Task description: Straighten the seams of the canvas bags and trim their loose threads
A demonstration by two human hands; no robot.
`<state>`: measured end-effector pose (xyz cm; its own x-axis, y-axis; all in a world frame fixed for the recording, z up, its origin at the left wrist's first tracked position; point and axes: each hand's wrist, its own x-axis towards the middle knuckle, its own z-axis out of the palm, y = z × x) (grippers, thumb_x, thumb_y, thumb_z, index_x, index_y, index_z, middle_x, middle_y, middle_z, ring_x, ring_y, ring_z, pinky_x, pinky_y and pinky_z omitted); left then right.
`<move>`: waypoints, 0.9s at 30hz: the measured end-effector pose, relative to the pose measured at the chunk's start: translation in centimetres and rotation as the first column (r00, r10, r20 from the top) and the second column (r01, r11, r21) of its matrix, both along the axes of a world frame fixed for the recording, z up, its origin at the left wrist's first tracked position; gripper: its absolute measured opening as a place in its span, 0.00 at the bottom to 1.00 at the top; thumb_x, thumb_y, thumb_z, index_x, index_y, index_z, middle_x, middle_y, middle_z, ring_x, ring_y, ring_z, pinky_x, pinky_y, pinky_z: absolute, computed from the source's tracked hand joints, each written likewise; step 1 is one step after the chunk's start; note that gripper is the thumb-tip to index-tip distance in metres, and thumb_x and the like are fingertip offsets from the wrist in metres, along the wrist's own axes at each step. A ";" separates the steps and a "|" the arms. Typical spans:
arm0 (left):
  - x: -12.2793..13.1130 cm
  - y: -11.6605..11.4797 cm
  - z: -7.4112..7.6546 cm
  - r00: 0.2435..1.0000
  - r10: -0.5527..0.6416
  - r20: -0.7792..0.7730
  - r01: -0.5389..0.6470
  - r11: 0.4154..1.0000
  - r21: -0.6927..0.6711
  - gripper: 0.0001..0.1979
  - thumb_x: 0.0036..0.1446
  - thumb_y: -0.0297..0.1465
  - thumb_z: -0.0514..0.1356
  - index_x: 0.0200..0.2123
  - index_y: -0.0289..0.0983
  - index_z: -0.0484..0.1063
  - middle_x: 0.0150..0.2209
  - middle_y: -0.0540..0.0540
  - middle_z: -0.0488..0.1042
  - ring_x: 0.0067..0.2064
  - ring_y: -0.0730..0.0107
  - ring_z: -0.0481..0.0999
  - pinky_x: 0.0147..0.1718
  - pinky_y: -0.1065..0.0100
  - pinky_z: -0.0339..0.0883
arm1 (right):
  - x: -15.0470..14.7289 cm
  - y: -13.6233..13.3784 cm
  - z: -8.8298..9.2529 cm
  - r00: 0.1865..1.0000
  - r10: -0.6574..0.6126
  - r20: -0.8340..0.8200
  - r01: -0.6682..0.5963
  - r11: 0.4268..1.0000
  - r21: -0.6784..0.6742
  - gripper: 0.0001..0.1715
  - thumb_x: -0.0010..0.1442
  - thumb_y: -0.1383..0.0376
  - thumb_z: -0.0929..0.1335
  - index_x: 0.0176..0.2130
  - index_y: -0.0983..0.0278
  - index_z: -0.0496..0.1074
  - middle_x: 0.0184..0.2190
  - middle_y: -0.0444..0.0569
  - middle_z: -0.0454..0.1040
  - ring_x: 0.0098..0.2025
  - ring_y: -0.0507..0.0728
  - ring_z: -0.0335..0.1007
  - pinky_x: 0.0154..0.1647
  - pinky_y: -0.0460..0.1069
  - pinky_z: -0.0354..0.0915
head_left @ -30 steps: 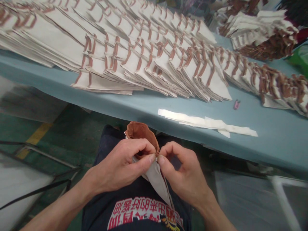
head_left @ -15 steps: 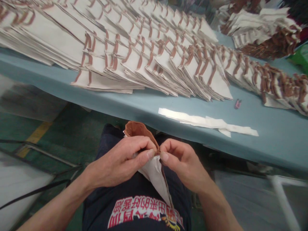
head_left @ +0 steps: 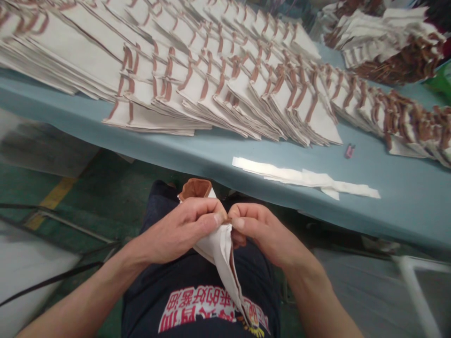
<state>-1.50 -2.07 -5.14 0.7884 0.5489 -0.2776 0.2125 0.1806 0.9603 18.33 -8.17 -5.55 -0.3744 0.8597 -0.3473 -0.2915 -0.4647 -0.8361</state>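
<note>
A white fabric piece with a brown inner side (head_left: pixel 215 244) hangs over my lap, its brown end sticking up past my left hand and its white tail trailing down my dark apron. My left hand (head_left: pixel 192 230) pinches its upper edge between thumb and fingers. Right beside it, my right hand (head_left: pixel 259 230) pinches the same edge, the two sets of fingertips nearly touching. A bit of brown shows between them; the exact grip under the right fingers is hidden.
Layered stacks of white fabric pieces with brown strips (head_left: pixel 218 89) cover the blue table (head_left: pixel 197 150). White strips (head_left: pixel 303 177) lie near its front edge, with a small pink object (head_left: pixel 349 150) behind them. A bundled pile (head_left: pixel 391 47) sits at the back right.
My right hand has shifted slightly left and its fingers have curled under the edge. The fabric's tail has turned a little, and its brown end has tilted slightly left.
</note>
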 end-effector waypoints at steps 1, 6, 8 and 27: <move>0.1 0.0 -0.1 1.000 0.005 0.002 -0.005 1.000 -0.023 0.15 0.67 0.40 0.54 0.31 0.36 0.67 0.28 0.53 0.63 0.29 0.74 0.60 0.27 0.71 0.54 | 0.0 0.0 0.1 1.000 0.000 0.025 0.000 1.000 0.007 0.25 0.60 0.49 0.76 0.27 0.63 0.67 0.21 0.38 0.63 0.25 0.49 0.54 0.28 0.46 0.53; 0.4 0.0 0.7 0.999 0.030 -0.012 -0.030 0.998 -0.050 0.14 0.65 0.38 0.53 0.30 0.37 0.65 0.26 0.55 0.60 0.26 0.76 0.57 0.24 0.72 0.52 | 0.1 0.1 0.7 0.989 -0.005 0.147 0.000 0.999 0.037 0.29 0.58 0.43 0.75 0.29 0.63 0.67 0.22 0.38 0.62 0.25 0.49 0.54 0.28 0.46 0.53; 0.6 -0.2 1.3 0.997 0.066 -0.046 -0.065 0.997 0.031 0.14 0.66 0.38 0.53 0.29 0.37 0.65 0.26 0.55 0.61 0.27 0.75 0.58 0.24 0.72 0.53 | 0.3 -0.1 1.0 0.973 -0.046 0.226 0.029 0.997 0.078 0.26 0.60 0.46 0.74 0.29 0.63 0.67 0.23 0.39 0.63 0.26 0.49 0.54 0.28 0.46 0.53; 0.7 -0.4 1.1 0.998 0.056 -0.020 -0.057 0.998 -0.008 0.19 0.69 0.42 0.54 0.29 0.37 0.64 0.26 0.55 0.58 0.27 0.75 0.55 0.24 0.73 0.51 | 0.5 -0.2 1.5 0.980 -0.013 0.198 0.009 1.000 0.022 0.29 0.58 0.44 0.76 0.29 0.64 0.68 0.23 0.39 0.65 0.26 0.49 0.55 0.27 0.46 0.52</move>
<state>-0.84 -2.44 -4.02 0.7505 0.5899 -0.2981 0.2206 0.2015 0.9543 18.78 -8.35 -4.05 -0.2908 0.8713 -0.3954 -0.1239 -0.4441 -0.8874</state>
